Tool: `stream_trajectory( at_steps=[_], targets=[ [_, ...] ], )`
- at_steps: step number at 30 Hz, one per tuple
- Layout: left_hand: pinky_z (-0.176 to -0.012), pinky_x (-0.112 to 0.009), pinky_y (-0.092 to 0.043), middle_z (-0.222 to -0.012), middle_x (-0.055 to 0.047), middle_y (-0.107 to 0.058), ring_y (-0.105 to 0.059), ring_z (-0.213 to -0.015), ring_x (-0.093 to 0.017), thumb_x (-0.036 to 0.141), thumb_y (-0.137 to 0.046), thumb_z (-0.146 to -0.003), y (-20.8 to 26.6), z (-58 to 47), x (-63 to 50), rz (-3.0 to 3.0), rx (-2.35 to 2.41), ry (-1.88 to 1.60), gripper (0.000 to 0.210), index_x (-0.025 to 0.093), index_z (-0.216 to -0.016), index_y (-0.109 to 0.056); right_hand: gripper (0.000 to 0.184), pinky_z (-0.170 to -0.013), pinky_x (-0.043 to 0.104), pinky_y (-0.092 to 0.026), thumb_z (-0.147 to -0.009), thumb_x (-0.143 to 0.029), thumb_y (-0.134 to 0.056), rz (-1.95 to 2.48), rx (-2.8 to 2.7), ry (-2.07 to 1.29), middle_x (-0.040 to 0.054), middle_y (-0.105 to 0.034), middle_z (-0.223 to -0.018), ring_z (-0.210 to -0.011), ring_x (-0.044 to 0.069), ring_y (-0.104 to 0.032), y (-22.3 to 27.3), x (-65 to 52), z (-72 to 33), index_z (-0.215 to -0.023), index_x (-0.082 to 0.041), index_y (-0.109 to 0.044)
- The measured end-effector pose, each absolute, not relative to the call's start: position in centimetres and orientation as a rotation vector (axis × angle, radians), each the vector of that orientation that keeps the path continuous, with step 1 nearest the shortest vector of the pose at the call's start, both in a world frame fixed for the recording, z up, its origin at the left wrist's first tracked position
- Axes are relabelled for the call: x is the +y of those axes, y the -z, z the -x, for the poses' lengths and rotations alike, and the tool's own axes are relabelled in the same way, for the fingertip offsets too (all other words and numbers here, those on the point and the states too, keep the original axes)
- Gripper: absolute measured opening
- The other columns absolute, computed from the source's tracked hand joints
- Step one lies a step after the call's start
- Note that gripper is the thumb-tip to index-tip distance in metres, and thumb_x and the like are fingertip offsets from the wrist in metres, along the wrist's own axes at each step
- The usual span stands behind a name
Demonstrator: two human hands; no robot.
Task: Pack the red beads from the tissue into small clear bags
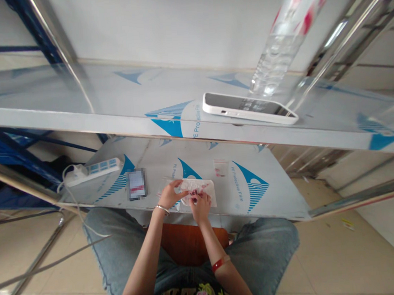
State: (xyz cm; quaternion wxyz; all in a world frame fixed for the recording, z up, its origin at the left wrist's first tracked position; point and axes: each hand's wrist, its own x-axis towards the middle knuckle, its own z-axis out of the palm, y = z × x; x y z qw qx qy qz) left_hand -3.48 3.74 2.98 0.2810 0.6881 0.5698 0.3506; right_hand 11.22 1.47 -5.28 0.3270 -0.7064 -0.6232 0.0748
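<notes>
Close together, both hands are at a pale packet (209, 187) on the lower shelf (283, 197). The left hand (168, 196) is at the packet's left end, thumb and forefinger slightly parted; the right hand (200, 205) lies over its near edge, fingers curled in. Whether either pinches anything is too small to tell. A dark red patch (193, 193) shows between the fingertips, and the packet's right end sticks out, uncovered, beyond the right hand.

Just beyond the packet, to the right, lies a small clear bag (221, 168) with something red inside. Left of the left hand is a pixelated rectangular object (137, 185); farther left and far, a white power strip (98, 169) with a plug in it, its cord (82, 213) dropping by the left knee. On the far side, the upper shelf (178, 83) crosses the view and hides the lower one's far edge. It carries a white-cased phone (248, 108) on the right and, behind that, a clear bottle (279, 45).
</notes>
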Motion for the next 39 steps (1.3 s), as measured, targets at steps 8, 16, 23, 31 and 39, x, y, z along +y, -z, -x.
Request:
stream_trajectory(
  at_steps=[8, 16, 23, 31, 39],
  targets=[
    [-0.084, -0.032, -0.047, -0.101, -0.008, -0.067, -0.062, -0.094, -0.022, 0.042, -0.07, -0.066, -2.8, 3.6, 3.8, -1.854, 1.534, -0.942, 0.047, 0.018, -0.105, -0.061, 0.01, -0.079, 0.035, -0.033, -0.075, -0.028, -0.061, 1.827, -1.676, -0.123, 0.0084, -0.056, -0.089, -0.09, 0.025, -0.046, 5.5, 1.0, -11.4, -0.072, -0.021, -0.065],
    [-0.083, -0.032, -0.048, -0.1, -0.01, -0.067, -0.062, -0.092, -0.022, 0.043, -0.072, -0.064, -2.9, 3.7, 3.8, -1.843, 1.543, -0.952, 0.049, 0.016, -0.104, -0.062, 0.009, -0.078, 0.031, -0.033, -0.076, -0.029, -0.064, 1.748, -1.781, -0.17, 0.0048, -0.058, -0.088, -0.091, 0.022, -0.047, 5.6, 0.6, -11.7, -0.071, -0.022, -0.066],
    [-0.085, -0.033, -0.047, -0.102, -0.01, -0.066, -0.062, -0.094, -0.023, 0.041, -0.072, -0.064, -3.0, 3.6, 3.8, -1.829, 1.546, -0.914, 0.05, 0.015, -0.106, -0.061, 0.011, -0.078, 0.031, -0.034, -0.078, -0.03, -0.062, 1.631, -1.744, -0.188, 0.0044, -0.06, -0.087, -0.088, 0.02, -0.049, 7.0, 0.5, -12.1, -0.074, -0.023, -0.07],
    [-0.087, -0.033, -0.046, -0.108, -0.009, -0.065, -0.061, -0.098, -0.024, 0.037, -0.073, -0.062, -3.4, 3.5, 3.6, -1.809, 1.479, -0.829, 0.054, 0.016, -0.11, -0.06, 0.026, -0.076, 0.032, -0.038, -0.081, -0.042, -0.06, 1.363, -1.338, -0.135, 0.0057, -0.061, -0.077, -0.077, 0.018, -0.052, 2.0, 2.1, -11.8, -0.076, -0.017, -0.067],
    [-0.091, -0.034, -0.044, -0.112, -0.01, -0.065, -0.059, -0.102, -0.023, 0.032, -0.072, -0.062, -3.0, 3.2, 3.7, -1.788, 1.415, -0.858, 0.052, 0.017, -0.11, -0.06, 0.025, -0.075, 0.031, -0.039, -0.079, -0.042, -0.062, 1.293, -1.44, -0.217, 0.0041, -0.06, -0.075, -0.072, 0.016, -0.052, -0.3, 2.0, -11.1, -0.077, -0.018, -0.069]
  ],
)
